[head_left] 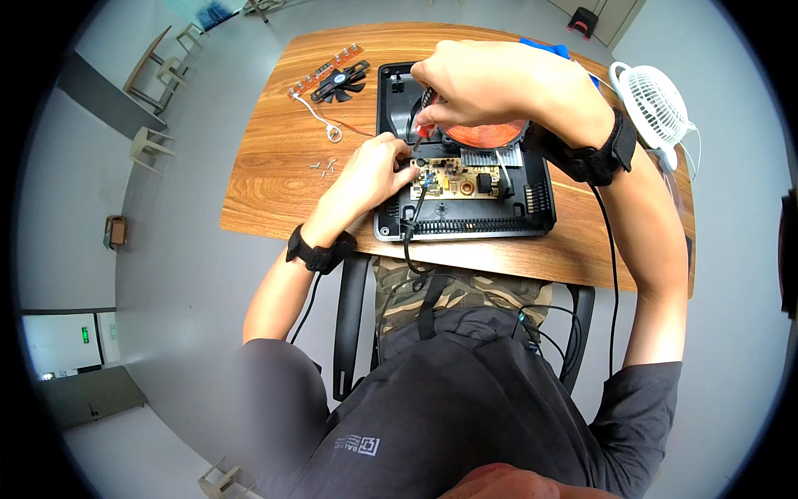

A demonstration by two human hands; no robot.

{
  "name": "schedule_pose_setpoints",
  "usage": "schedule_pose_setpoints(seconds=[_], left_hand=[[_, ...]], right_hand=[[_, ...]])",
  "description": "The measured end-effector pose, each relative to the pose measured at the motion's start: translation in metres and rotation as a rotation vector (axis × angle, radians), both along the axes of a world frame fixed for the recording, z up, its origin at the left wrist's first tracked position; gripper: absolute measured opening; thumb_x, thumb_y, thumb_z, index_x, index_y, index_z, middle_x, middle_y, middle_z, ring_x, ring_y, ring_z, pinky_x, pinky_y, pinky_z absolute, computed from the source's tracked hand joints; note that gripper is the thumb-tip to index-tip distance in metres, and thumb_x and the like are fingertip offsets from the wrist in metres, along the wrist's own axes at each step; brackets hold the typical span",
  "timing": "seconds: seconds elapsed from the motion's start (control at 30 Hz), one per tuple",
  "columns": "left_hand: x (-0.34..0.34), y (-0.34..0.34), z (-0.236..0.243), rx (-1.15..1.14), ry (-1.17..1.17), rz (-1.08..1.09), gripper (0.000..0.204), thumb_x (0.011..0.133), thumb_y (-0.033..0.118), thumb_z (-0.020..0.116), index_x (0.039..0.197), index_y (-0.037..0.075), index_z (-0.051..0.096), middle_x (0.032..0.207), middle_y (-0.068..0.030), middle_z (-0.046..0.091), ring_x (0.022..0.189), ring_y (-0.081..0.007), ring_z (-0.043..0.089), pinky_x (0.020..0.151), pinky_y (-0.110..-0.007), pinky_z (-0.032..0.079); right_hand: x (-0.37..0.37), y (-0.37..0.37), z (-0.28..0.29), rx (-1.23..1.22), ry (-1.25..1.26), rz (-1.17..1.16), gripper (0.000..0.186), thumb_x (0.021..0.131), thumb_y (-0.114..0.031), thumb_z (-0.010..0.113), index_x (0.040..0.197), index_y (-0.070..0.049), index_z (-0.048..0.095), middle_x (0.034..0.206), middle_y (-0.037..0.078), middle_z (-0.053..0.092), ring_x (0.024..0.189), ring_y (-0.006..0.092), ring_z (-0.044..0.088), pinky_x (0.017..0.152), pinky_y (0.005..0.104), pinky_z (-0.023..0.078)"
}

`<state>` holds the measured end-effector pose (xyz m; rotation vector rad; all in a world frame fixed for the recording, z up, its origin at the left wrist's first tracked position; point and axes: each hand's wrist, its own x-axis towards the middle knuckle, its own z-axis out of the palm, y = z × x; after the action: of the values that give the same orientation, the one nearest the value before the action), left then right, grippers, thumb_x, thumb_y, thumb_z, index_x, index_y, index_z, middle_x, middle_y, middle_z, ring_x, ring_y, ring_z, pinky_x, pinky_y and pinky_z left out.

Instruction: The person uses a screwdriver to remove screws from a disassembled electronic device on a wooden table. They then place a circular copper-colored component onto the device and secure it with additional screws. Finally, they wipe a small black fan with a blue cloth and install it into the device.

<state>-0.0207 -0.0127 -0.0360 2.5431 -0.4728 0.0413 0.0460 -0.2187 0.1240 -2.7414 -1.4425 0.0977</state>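
Note:
My right hand [465,83] grips a red-handled screwdriver [425,130] above an opened black appliance housing [528,220], its shaft angled down toward the circuit board [457,185]. At the board's upper left corner, my left hand [382,162] has its fingers bent close beside the screwdriver tip; what they hold, if anything, is hidden. A copper coil [486,133] sits in the housing, partly behind my right hand, above a silver heat sink [478,158]. A black cable [409,237] runs from the board over the housing's front edge.
On the wooden table [274,191] lie an indicator strip [314,76], a black fan [341,83], white wire [332,133] and several screws [324,166]. A blue object [540,48] is behind my right arm. A white fan [652,104] stands at the right.

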Motion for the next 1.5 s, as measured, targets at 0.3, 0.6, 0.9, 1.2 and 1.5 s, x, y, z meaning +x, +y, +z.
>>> schedule_pose_setpoints(seconds=[0.3,0.6,0.9,1.2,1.5], left_hand=[[-0.013,0.002,-0.002,0.141,-0.013,-0.079,0.043,0.080,0.027,0.085,0.108,-0.004,0.074,0.102,-0.0181,0.065,0.105,-0.0370,0.064,0.092,-0.047,0.052],[-0.016,-0.001,-0.002,0.138,-0.032,-0.072,0.038,0.080,0.024,0.084,0.106,-0.002,0.074,0.097,-0.0160,0.066,0.097,-0.0362,0.063,0.087,-0.046,0.051],[-0.017,0.001,-0.005,0.064,-0.065,-0.068,0.037,0.076,0.020,0.086,0.104,-0.002,0.074,0.092,-0.0135,0.066,0.092,-0.0347,0.064,0.084,-0.044,0.052],[-0.017,0.003,-0.011,0.029,-0.128,-0.075,0.038,0.073,0.017,0.088,0.103,-0.002,0.074,0.090,-0.0124,0.065,0.089,-0.0332,0.063,0.080,-0.043,0.052],[-0.018,0.004,-0.014,0.004,-0.142,-0.079,0.038,0.074,0.017,0.087,0.104,-0.003,0.074,0.089,-0.0130,0.065,0.089,-0.0329,0.062,0.081,-0.043,0.052]], right_hand=[[0.005,0.003,-0.001,-0.040,0.001,0.075,0.044,0.094,-0.039,0.073,0.089,0.004,0.067,0.080,0.022,0.070,0.081,0.0422,0.070,0.069,0.0483,0.056],[0.013,0.007,-0.005,-0.064,0.029,0.064,0.045,0.095,-0.040,0.072,0.091,0.004,0.065,0.080,0.022,0.070,0.081,0.0424,0.070,0.070,0.0490,0.056],[0.025,0.015,-0.018,-0.096,0.073,0.031,0.044,0.094,-0.039,0.072,0.092,0.004,0.065,0.080,0.022,0.069,0.083,0.0421,0.069,0.071,0.0487,0.055],[0.021,0.015,-0.013,0.013,0.045,0.110,0.043,0.092,-0.038,0.075,0.090,0.004,0.066,0.076,0.022,0.067,0.078,0.0428,0.068,0.068,0.0486,0.054],[0.019,0.018,-0.006,0.025,0.043,0.149,0.041,0.091,-0.034,0.076,0.088,0.006,0.066,0.074,0.024,0.067,0.077,0.0437,0.068,0.067,0.0481,0.054]])
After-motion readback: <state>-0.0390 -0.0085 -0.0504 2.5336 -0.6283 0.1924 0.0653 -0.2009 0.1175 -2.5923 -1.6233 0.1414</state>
